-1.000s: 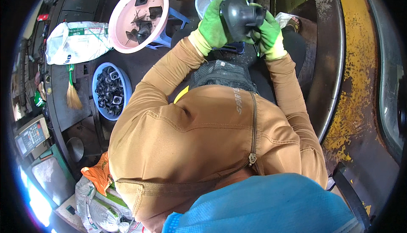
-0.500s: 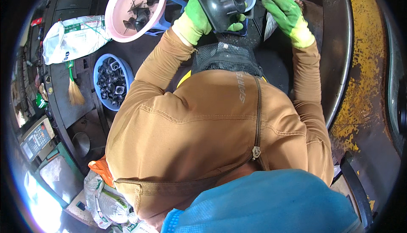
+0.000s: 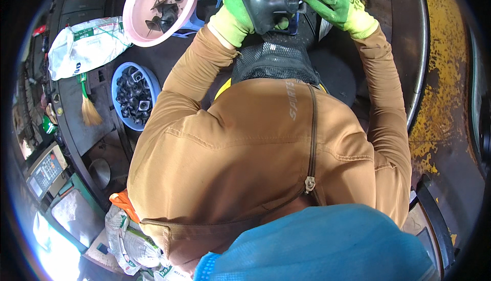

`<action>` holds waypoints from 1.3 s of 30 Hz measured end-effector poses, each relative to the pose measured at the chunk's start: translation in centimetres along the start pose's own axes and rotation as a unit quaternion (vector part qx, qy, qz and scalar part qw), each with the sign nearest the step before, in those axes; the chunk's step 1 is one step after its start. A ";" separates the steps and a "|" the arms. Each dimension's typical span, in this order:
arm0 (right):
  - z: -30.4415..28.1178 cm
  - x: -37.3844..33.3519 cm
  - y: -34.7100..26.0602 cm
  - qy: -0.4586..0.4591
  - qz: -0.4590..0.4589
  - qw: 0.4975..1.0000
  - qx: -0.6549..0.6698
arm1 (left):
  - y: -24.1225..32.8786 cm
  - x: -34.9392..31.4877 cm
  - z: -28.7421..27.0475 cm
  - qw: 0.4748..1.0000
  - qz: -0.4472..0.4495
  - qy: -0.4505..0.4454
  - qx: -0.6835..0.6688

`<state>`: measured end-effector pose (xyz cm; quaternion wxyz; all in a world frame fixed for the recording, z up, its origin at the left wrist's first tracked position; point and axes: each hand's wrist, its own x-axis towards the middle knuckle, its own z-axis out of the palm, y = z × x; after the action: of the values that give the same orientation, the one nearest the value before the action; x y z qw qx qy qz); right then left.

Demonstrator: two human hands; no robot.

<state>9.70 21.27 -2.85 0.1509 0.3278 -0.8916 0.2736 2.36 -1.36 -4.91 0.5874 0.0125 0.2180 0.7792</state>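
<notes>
Gripping a black plastic part (image 3: 266,5) — left hand (image 3: 240,0) wrapped round it, right hand (image 3: 332,2) pinching its end.

Bright daylight, sharp, fisheye-bent edges

The left hand (image 3: 240,5) and right hand (image 3: 335,2), both in green gloves, meet on a black moulded plastic part (image 3: 268,5), closing the gap between them. A pink plastic basin (image 3: 138,20) and a blue bowl of black fittings (image 3: 118,97) crowd the left side. The dark worktop (image 3: 337,76) under the right forearm lies open.
</notes>
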 end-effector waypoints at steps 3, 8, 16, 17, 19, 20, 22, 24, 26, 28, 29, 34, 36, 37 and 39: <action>1.0 -0.6 0.3 0.009 0.046 0.998 0.035 | -0.1 0.2 0.9 0.998 0.052 0.028 -0.012; 2.6 -1.6 0.8 0.045 0.041 0.998 -0.012 | 0.2 1.1 1.2 0.990 0.115 0.013 -0.086; 4.1 -1.2 -1.5 0.108 0.181 0.970 0.124 | 0.9 1.4 0.7 0.975 0.204 -0.088 0.008; 4.2 -1.0 -1.9 0.117 0.212 0.957 0.158 | 0.9 1.4 0.8 0.972 0.219 -0.083 0.033; 4.2 -0.8 -2.8 0.133 0.274 0.922 0.240 | 0.9 1.5 1.2 0.945 0.298 -0.075 0.114; 4.2 -0.7 -3.3 0.140 0.303 0.898 0.288 | 1.0 1.5 1.4 0.927 0.336 -0.072 0.154; 4.2 -0.6 -4.1 0.146 0.317 0.879 0.325 | 1.0 1.6 2.0 0.897 0.377 -0.063 0.224; 4.1 -0.5 -4.7 0.145 0.291 0.896 0.302 | 1.1 1.7 2.4 0.846 0.443 -0.068 0.289; 4.2 -0.1 -5.3 0.174 0.250 0.908 0.286 | 1.0 1.5 2.7 0.812 0.464 -0.043 0.353; 4.1 0.0 -5.9 0.170 0.273 0.883 0.342 | 1.0 1.2 2.8 0.757 0.492 -0.045 0.427; 3.8 0.0 -6.1 0.150 0.311 0.848 0.403 | 0.8 1.0 2.8 0.747 0.502 -0.024 0.435; 2.9 0.1 -8.0 0.141 0.411 0.664 0.609 | 2.3 0.9 3.1 0.617 0.543 -0.069 0.566; 2.6 0.3 -8.7 0.143 0.402 0.634 0.645 | 3.5 1.0 3.3 0.515 0.561 -0.126 0.636; 2.5 0.4 -9.0 0.140 0.402 0.614 0.665 | 3.9 1.0 3.4 0.466 0.570 -0.133 0.663; 2.2 0.3 -9.6 0.137 0.414 0.572 0.695 | 4.5 1.0 3.7 0.387 0.577 -0.174 0.698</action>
<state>15.64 13.71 -0.78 -0.1328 -0.1147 -0.4347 0.8833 -1.03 -0.17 -0.16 -0.1930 0.6760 0.5190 0.4862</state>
